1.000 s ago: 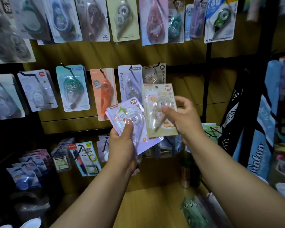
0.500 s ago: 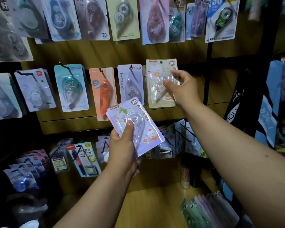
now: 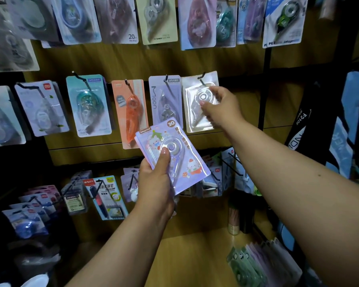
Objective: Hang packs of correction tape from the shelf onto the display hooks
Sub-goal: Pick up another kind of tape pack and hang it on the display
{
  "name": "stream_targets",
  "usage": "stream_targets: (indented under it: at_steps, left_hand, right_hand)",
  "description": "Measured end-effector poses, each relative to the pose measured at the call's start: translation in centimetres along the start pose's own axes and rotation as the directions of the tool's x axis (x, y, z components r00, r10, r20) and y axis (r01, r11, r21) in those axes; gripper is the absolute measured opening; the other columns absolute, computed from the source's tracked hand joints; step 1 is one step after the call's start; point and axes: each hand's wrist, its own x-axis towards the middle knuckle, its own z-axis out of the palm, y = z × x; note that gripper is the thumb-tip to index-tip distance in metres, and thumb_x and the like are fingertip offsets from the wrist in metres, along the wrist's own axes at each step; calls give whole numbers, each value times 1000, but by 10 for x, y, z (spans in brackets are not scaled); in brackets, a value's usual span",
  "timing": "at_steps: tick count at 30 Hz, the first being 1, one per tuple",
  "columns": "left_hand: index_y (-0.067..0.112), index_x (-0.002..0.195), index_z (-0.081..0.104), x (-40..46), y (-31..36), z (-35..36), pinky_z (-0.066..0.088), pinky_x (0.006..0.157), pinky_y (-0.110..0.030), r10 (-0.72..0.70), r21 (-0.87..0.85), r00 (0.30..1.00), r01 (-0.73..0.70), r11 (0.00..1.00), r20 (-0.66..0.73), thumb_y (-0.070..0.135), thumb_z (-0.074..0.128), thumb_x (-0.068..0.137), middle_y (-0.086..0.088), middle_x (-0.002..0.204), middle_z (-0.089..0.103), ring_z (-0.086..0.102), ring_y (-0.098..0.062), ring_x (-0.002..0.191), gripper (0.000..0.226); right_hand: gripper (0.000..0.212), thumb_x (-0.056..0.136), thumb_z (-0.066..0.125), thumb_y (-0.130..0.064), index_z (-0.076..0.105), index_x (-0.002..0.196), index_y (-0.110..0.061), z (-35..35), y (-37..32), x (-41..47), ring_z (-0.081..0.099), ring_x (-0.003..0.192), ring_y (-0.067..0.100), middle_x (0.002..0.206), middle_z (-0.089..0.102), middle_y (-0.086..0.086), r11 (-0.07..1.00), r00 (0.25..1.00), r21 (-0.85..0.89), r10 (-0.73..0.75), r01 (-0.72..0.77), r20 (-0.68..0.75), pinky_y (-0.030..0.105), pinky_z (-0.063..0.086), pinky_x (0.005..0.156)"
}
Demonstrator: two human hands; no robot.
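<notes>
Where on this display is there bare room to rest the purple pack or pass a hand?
Bare wooden shelf lies between the forearms, bordered right by the stacked packs. Bare panel shows right of the pack the right hand holds. The hook rows are crowded; the left hand holds the purple pack.

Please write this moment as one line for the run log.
step: hanging pack | right hand: holds cream pack at hook | left hand: holds lilac pack
</notes>
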Motion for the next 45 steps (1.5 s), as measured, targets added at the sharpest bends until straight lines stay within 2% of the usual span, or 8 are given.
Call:
stream_targets:
  at_steps: [11,16,21,27,32,37,42,45]
  left_hand:
    - [15,124,56,2,-1,2,58,58,-35,-29,-20,999,29,999,16,26,58,96,-10,112,72,74,-26,88,30]
    - [15,124,56,2,-1,5,59,59,-34,-23,-13,999,24,1000,27,25,58,96,-8,112,72,74,-24,88,29]
    - [14,125,56,0,-4,8,60,70,-42,-5,-8,998,6,1000,55,25,58,96,-10,115,72,72,-28,96,31]
    - [11,126,58,-5,-6,15,57,83,-53,73,-17,991,-72,997,111,22,59,93,-13,116,71,70,-34,100,34]
    - [7,125,59,-8,-2,18,60,69,-37,69,-22,985,-66,998,160,19,55,96,-12,113,72,73,-25,96,31]
    - [12,127,58,-9,0,15,60,74,-43,14,8,989,-15,1000,151,12,53,97,-8,110,74,72,-26,96,31]
    - [9,128,57,-10,0,16,57,82,-54,41,42,988,-48,998,147,7,56,95,-14,116,71,70,-33,100,33]
    - [12,127,56,-6,0,17,56,87,-52,24,54,996,-29,998,81,9,53,97,-12,116,70,71,-29,100,29]
  right_hand:
    - [63,92,56,-42,29,148,-34,3,-2,16,50,122,30,143,31,8,969,979,-208,160,-131,129,45,45,104]
    - [62,91,50,-52,29,147,-36,-9,-13,-8,27,138,28,145,29,8,960,991,-268,104,-78,84,41,30,113]
    - [49,88,60,-47,47,128,-22,-18,-19,-78,54,105,11,111,53,-9,991,978,65,104,-118,179,24,46,80]
    - [59,78,76,-20,41,125,-24,-16,0,-127,64,67,7,86,62,-1,954,945,228,123,-197,302,29,53,62]
    - [58,80,73,-6,41,123,-28,-21,3,-132,61,58,5,82,63,3,946,958,283,80,-160,276,19,45,47]
    - [57,81,72,-9,43,126,-28,-24,6,-130,59,61,12,85,64,4,958,968,242,95,-152,232,25,45,54]
    - [58,76,77,-13,45,121,-32,-24,10,-128,70,82,26,91,69,6,974,973,204,48,-96,227,42,57,72]
    - [55,79,75,-9,48,124,-25,-29,8,-119,68,79,24,94,69,9,970,982,225,49,-90,184,35,56,65]
